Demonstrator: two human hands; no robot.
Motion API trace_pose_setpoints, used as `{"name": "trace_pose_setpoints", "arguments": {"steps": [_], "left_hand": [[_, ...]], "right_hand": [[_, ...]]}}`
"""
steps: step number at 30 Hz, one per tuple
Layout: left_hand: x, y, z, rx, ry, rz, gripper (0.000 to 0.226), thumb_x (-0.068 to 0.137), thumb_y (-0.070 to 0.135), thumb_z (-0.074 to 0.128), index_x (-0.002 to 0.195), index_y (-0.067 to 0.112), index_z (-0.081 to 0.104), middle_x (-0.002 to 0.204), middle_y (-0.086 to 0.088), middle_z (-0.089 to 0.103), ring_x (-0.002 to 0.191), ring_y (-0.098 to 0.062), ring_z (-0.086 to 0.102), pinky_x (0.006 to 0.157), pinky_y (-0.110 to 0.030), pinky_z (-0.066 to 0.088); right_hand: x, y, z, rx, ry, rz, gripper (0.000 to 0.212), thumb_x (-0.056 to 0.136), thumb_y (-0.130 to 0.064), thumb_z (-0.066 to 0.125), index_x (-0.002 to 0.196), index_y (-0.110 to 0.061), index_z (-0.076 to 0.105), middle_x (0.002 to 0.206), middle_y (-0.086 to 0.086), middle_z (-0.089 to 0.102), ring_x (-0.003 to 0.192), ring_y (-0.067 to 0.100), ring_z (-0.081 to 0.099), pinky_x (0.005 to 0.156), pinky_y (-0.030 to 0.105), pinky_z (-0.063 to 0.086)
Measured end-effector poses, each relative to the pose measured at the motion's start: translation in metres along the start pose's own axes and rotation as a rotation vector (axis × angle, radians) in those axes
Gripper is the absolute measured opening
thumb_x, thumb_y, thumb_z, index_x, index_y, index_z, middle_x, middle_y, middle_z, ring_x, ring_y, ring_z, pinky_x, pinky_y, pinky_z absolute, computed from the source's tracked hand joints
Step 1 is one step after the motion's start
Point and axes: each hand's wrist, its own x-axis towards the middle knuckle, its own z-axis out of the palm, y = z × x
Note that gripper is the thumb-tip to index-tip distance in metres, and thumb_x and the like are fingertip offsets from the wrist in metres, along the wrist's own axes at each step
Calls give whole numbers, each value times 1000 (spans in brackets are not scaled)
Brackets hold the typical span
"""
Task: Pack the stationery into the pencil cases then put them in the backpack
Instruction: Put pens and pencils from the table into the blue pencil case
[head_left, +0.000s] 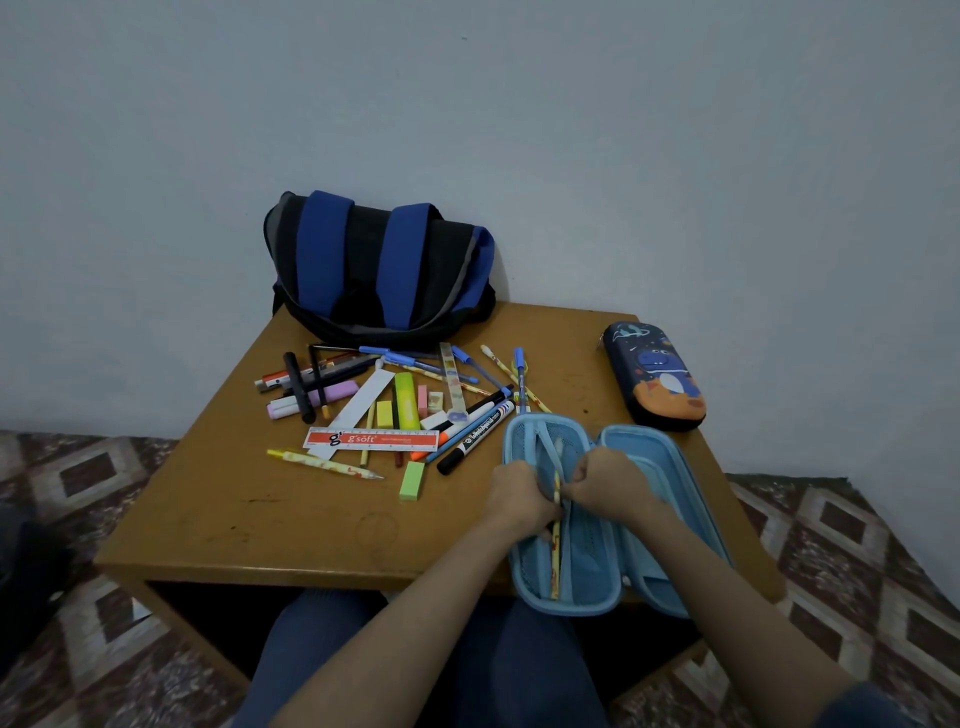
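Wooden table (260, 519): right grip (613, 483) pinches yellow pencil (556, 551) inside open blue pencil case (670, 499); left grip (514, 493) curled, hold unclear.

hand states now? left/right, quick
Left hand: fingers curled inside the open blue pencil case; what it grips cannot be told.
Right hand: pinches the yellow pencil.

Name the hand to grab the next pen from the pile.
Left, likely: the left hand sits beside the pile's black marker; the right hand is farther, over the blue pencil case.
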Motion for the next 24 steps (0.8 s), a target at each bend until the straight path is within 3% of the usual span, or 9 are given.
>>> {"name": "trace_pose_setpoints", "arguments": {"steps": [2, 6, 9, 11, 15, 19, 24], "left_hand": [[1, -1, 0, 5, 3, -10, 18, 80, 7, 70, 96, 1, 65, 93, -9, 66, 80, -20, 71, 67, -29, 60], [3, 1, 5, 45, 68, -3, 18, 80, 9, 70, 96, 2, 64, 94, -9, 65, 84, -21, 69, 69, -29, 59], [0, 7, 9, 115, 151, 19, 13, 81, 14, 70, 84, 7, 60, 93, -9, 61, 90, -23, 65, 67, -27, 56], [0, 8, 11, 101, 182, 20, 15, 81, 18, 71, 86, 7, 62, 95, -10, 62, 92, -22, 64, 66, -25, 53], [1, 5, 10, -15, 179, 9, 18, 79, 20, 73, 90, 8, 65, 88, -6, 62, 81, -16, 62, 69, -24, 55], [1, 6, 6, -23, 192, 16, 21, 79, 21, 73, 91, 5, 67, 89, -7, 64, 79, -17, 63, 66, -25, 55], [0, 1, 9, 37, 171, 53, 13, 85, 13, 66, 94, 3, 70, 89, -9, 66, 85, -21, 68, 74, -30, 58]], "right_hand": [[-1, -1, 0, 22, 8, -17, 46, 79, -15, 64, 45, -15, 34, 47, 1, 36, 48, 16, 38, 46, 26, 30], [-3, 1, -1, 299, 17, -21, 46, 77, -2, 63, 45, -14, 32, 48, 3, 32, 50, 16, 32, 49, 25, 29], [-2, 7, -3, 409, 9, 7, 30, 77, -2, 63, 51, 5, 49, 56, 12, 42, 56, 20, 39, 56, 29, 35], [-2, 9, -4, 464, 16, 25, 23, 78, -3, 64, 65, 16, 59, 62, 16, 50, 59, 23, 46, 59, 30, 41], [-6, 6, -8, 522, -7, 12, 23, 80, -1, 63, 58, -2, 61, 57, 11, 55, 54, 16, 50, 56, 22, 43], [-8, 3, -9, 582, -31, 22, 25, 81, 2, 61, 57, -5, 60, 57, 9, 55, 53, 15, 50, 47, 10, 42], [-10, 4, -10, 596, -38, 54, 27, 83, -2, 63, 57, -4, 58, 56, 8, 53, 52, 14, 49, 45, 9, 41]]}}
